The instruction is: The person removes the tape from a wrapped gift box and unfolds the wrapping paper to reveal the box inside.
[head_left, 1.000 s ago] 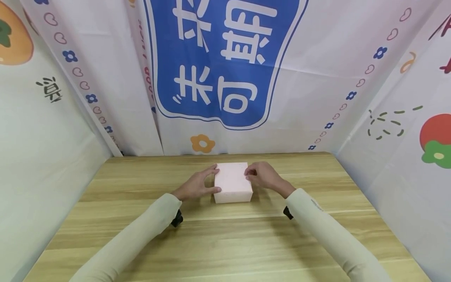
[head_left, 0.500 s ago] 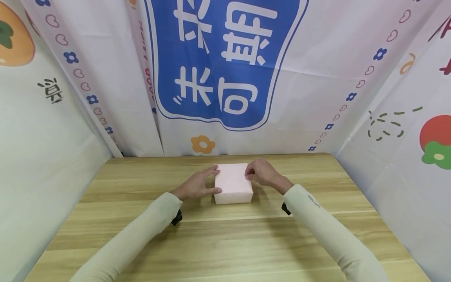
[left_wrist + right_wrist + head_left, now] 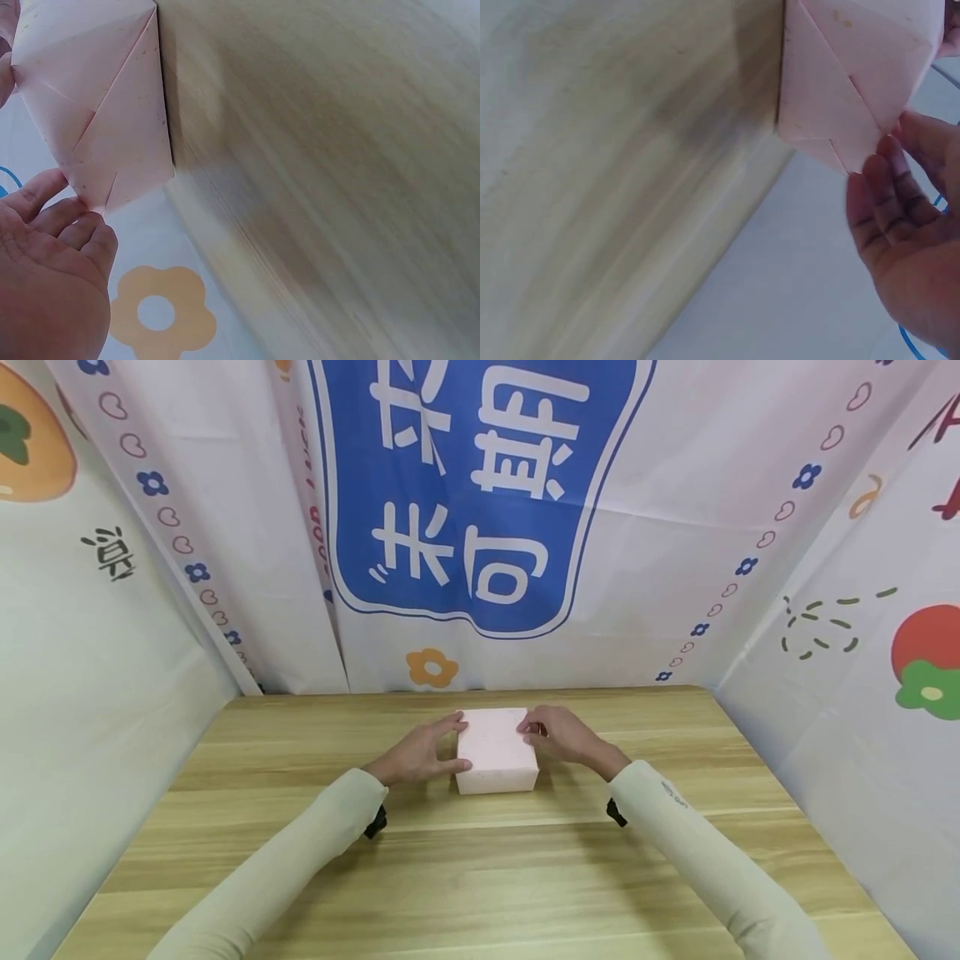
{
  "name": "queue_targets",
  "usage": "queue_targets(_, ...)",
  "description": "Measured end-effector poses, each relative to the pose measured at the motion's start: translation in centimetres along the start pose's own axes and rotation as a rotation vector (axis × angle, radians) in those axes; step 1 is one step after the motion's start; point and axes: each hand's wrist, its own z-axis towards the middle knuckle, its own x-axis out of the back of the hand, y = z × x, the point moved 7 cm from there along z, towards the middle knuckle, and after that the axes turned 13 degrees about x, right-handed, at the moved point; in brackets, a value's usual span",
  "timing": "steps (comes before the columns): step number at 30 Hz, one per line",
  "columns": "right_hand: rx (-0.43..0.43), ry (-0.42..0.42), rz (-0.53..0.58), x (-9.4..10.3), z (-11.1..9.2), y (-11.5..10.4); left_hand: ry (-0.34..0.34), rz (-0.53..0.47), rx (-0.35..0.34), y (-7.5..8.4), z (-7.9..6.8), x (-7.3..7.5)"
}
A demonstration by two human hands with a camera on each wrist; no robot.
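Observation:
A pale pink, square folded-card box (image 3: 495,739) sits near the back edge of the wooden table, its plain top facing up. My left hand (image 3: 416,753) grips the box's left side, thumb at the front corner and fingers at the back one. On the opposite side, the curled fingertips of my right hand (image 3: 566,735) pinch the upper right edge. In the left wrist view, diagonal folds and small slits mark the side of the box (image 3: 97,90). The right wrist view shows fingertips of the right hand (image 3: 915,217) right at the box's folded corner.
The wood-grain table (image 3: 480,877) ends just behind the box. A white printed cloth with a blue panel (image 3: 465,510) hangs behind it, and printed cloth walls (image 3: 825,735) stand left and right. Black devices (image 3: 375,822) show under both wrists.
My right hand rose slightly, then came back down, its fingertips now a little farther in over the box's right edge. The left hand and the box stay in place.

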Motion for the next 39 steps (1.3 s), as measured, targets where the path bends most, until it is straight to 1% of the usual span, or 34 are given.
queue_targets(3,-0.016,0.056,0.001,0.2,-0.3,0.1,0.0,0.007,-0.006,0.1,-0.1,0.0)
queue_targets(6,-0.022,0.082,0.012,0.3,-0.4,0.2,0.002,0.012,-0.012,0.1,-0.1,-0.1)
queue_targets(8,-0.006,0.08,0.021,0.4,-0.4,0.1,0.003,0.011,-0.017,0.1,-0.1,0.0)
queue_targets(13,0.045,0.035,0.035,0.2,-0.1,0.2,0.002,0.005,-0.021,0.2,-0.1,0.0)
queue_targets(17,0.068,0.008,0.08,0.0,-0.1,0.3,0.004,0.009,-0.019,0.1,-0.1,0.1)
queue_targets(20,0.07,0.012,0.124,-0.3,-0.2,0.5,0.002,0.011,-0.016,0.1,0.0,0.1)
queue_targets(23,0.064,0.032,0.143,-0.4,-0.3,0.7,0.0,0.011,-0.009,0.1,0.0,0.0)
queue_targets(27,0.051,0.076,0.111,-0.1,-0.5,0.8,-0.003,0.015,0.0,0.1,-0.1,0.0)
queue_targets(30,0.042,0.093,0.086,0.1,-0.6,0.8,-0.006,0.023,0.005,0.1,-0.2,0.0)
queue_targets(33,0.034,0.082,0.072,-0.1,-0.5,0.9,-0.008,0.028,0.009,0.1,-0.1,-0.1)
queue_targets(39,0.018,0.021,0.018,-1.0,-0.3,0.8,-0.014,0.029,0.018,0.0,-0.1,-0.1)
